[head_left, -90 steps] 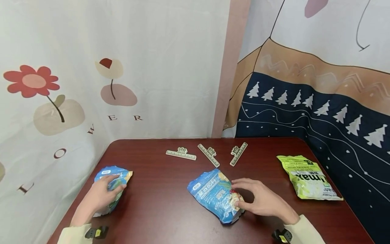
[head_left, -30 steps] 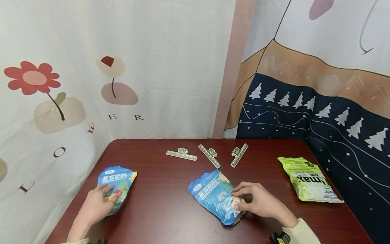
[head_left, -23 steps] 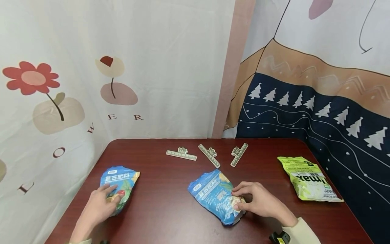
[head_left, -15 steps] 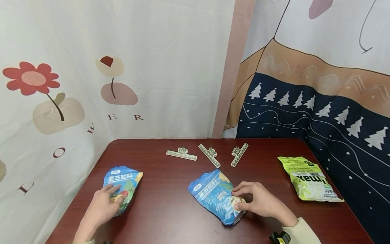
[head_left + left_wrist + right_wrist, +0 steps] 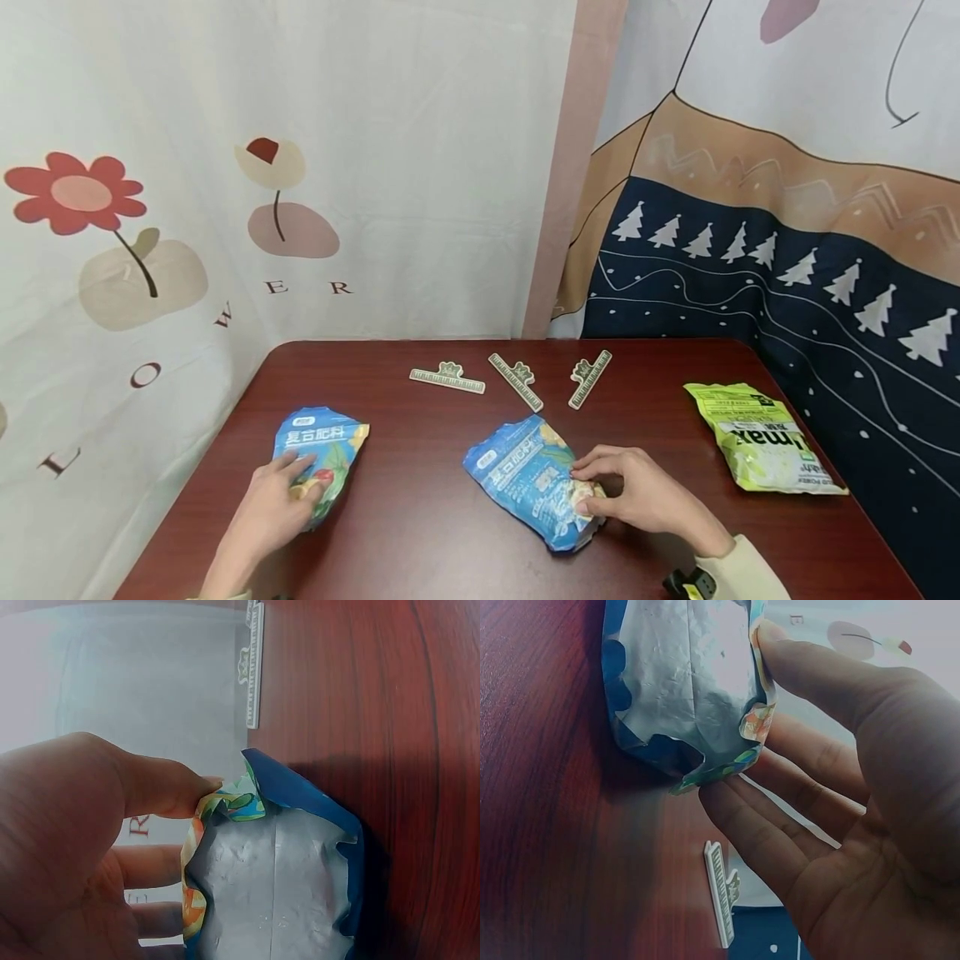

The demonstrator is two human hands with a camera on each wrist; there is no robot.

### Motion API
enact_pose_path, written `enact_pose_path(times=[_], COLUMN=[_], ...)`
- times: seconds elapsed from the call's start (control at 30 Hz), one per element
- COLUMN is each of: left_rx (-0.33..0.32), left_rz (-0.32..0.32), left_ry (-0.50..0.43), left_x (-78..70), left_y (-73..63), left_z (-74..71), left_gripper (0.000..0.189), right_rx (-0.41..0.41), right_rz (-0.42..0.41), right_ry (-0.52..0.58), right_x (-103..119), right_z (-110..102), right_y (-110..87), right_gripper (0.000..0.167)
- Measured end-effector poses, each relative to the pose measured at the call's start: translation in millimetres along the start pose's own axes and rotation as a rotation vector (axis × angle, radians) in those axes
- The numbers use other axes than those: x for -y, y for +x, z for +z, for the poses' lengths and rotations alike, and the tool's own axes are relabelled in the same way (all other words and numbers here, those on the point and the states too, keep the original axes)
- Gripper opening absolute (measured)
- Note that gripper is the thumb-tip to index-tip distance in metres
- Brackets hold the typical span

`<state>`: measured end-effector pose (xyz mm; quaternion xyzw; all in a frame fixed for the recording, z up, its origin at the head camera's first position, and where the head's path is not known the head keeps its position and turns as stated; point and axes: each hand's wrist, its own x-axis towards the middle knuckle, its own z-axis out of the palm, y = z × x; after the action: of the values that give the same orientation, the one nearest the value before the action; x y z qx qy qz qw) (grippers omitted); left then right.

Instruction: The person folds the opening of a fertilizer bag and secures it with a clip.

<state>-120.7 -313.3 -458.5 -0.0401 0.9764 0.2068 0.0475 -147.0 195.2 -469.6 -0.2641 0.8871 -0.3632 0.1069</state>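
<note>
Two blue fertilizer bags with vegetable prints lie on the table in the head view. My left hand (image 5: 273,504) grips the lower end of the left fertilizer bag (image 5: 318,433), thumb at one side and fingers on the printed face. In the left wrist view its silver end panel (image 5: 262,885) faces the camera. My right hand (image 5: 637,492) holds the lower corner of the middle fertilizer bag (image 5: 517,475) between thumb and fingers. In the right wrist view the thumb presses one edge of this bag's silver end (image 5: 682,682), with the fingertips at another edge.
Toward the back of the dark red table (image 5: 405,533) lie three ruler-like bag clips: a left one (image 5: 447,377), a middle one (image 5: 517,381) and a right one (image 5: 589,379). A green-yellow bag (image 5: 765,442) lies at the right edge. Printed cloth (image 5: 412,167) hangs behind.
My left hand has carried or slid the left fertilizer bag rightward, away from the table's left edge. The right hand has barely shifted on its bag; clips and green-yellow bag stay put.
</note>
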Motion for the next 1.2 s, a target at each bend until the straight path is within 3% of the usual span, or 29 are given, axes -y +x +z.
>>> enact_pose_path(times=[0.17,0.43,0.87,1.2], left_rx=[-0.027,-0.022,-0.075,-0.052], left_rz=[0.042,0.04,0.102,0.057], left_ry=[0.005,-0.006,-0.016,-0.012], left_x=[-8.5,-21.5,-43.2,-61.0], left_y=[-3.9,-7.6,-12.9,-16.3], left_z=[5.3,11.5,24.4,32.4], left_gripper=[0.055,0.056,0.05,0.051], right_rx=[-0.011,-0.02,-0.041,-0.037], right_rz=[-0.004,-0.011,-0.038,-0.035], right_ry=[0.003,0.013,0.012,0.021], right_x=[1,1,-3,-2], right_z=[1,2,3,2], right_y=[-0.2,0.2,0.3,-1.7], right_gripper=[0.039,0.038,0.038,0.036])
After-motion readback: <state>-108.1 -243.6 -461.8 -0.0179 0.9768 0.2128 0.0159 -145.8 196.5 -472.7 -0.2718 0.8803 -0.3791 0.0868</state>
